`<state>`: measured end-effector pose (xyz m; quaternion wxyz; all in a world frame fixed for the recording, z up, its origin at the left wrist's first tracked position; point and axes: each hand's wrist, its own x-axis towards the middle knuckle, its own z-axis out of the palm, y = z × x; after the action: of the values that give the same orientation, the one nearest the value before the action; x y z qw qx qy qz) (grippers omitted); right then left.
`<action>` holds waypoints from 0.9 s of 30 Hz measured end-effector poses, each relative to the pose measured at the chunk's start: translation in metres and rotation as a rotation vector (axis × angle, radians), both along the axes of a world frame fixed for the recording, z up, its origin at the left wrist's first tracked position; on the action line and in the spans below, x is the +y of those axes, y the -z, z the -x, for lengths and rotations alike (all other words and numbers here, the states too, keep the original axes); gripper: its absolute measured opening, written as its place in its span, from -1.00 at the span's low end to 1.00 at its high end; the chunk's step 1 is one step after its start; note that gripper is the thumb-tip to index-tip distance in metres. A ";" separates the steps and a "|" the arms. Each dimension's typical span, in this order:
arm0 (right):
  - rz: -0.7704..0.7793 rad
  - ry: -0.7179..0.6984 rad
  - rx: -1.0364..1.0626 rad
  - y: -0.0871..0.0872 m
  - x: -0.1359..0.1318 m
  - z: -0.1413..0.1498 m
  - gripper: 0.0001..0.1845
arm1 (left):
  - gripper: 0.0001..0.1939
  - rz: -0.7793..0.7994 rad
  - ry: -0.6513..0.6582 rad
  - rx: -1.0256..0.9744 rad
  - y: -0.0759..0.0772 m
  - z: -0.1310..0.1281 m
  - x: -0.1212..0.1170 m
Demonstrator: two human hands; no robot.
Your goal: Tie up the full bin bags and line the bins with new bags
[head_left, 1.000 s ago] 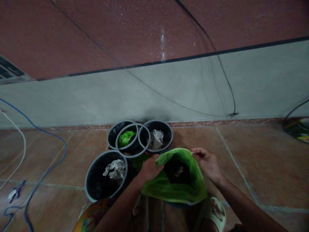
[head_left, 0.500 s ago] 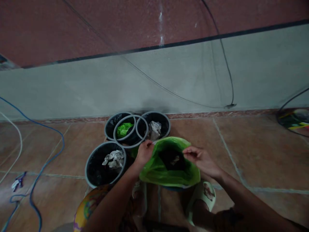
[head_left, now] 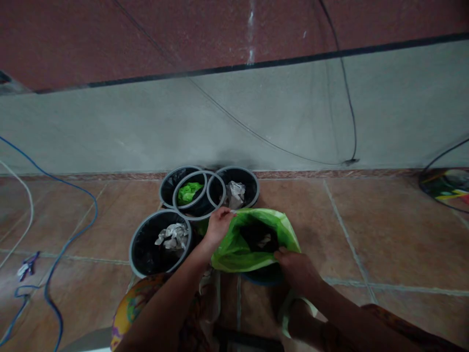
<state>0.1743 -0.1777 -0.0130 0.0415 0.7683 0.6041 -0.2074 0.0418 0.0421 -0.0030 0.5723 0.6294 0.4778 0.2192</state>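
Together, left hand (head_left: pixel 220 226) and right hand (head_left: pixel 296 268) pinch a green bag (head_left: pixel 234 258) by its rim; nearby, a bin (head_left: pixel 143 255) holds crumpled paper (head_left: pixel 175 236).

Below the fingers (head_left: pixel 224 214), the person wears patterned clothing (head_left: pixel 126 313) in yellow, green and purple and a pale slip-on shoe (head_left: pixel 285 320); forearms (head_left: pixel 176 293) are sleeveless.

Your bag (head_left: pixel 234 259) at lower centre is bright green; the grey-rimmed bins (head_left: pixel 150 244) near the centre look black inside. Your patterned clothing (head_left: pixel 128 310) at lower left mixes yellow, purple and green. The wall (head_left: pixel 293 107) runs dull red at top, pale grey below.
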 end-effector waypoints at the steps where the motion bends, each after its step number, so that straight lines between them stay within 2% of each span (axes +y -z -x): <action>1: -0.025 0.024 0.022 -0.003 0.003 -0.003 -0.68 | -0.84 0.015 -0.004 -0.020 -0.002 0.000 -0.001; 4: -0.097 0.117 0.115 -0.006 0.009 -0.007 -0.70 | -0.81 0.069 -0.024 -0.098 -0.008 -0.001 -0.003; 9: -0.263 0.241 0.395 -0.009 0.014 -0.012 -0.69 | -0.77 0.137 -0.002 -0.221 -0.022 -0.003 -0.005; 12: -0.338 0.315 0.465 -0.014 0.016 -0.016 -0.71 | -0.78 0.184 0.012 -0.284 -0.026 -0.003 -0.005; 15: -0.307 0.392 0.529 -0.014 0.017 -0.018 -0.71 | -0.82 0.194 0.032 -0.299 -0.026 -0.003 -0.007; 19: -0.264 0.486 0.759 -0.009 0.017 -0.017 -0.71 | -0.82 0.185 0.053 -0.234 -0.027 -0.002 -0.008; 22: -0.275 0.531 0.919 -0.008 0.019 -0.015 -0.70 | -0.77 0.243 0.122 -0.260 -0.028 -0.001 -0.009; 25: -0.296 0.555 1.020 -0.018 0.024 -0.016 -0.67 | -0.74 0.301 0.213 -0.300 -0.031 0.000 -0.011; 27: -0.337 0.566 1.040 -0.032 0.026 -0.021 -0.66 | -0.73 0.286 0.199 -0.323 -0.033 0.000 -0.010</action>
<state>0.1949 -0.1517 0.0190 -0.4373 0.6931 0.3425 -0.4595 0.0417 0.0321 0.0304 0.7434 0.5426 0.3419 0.1899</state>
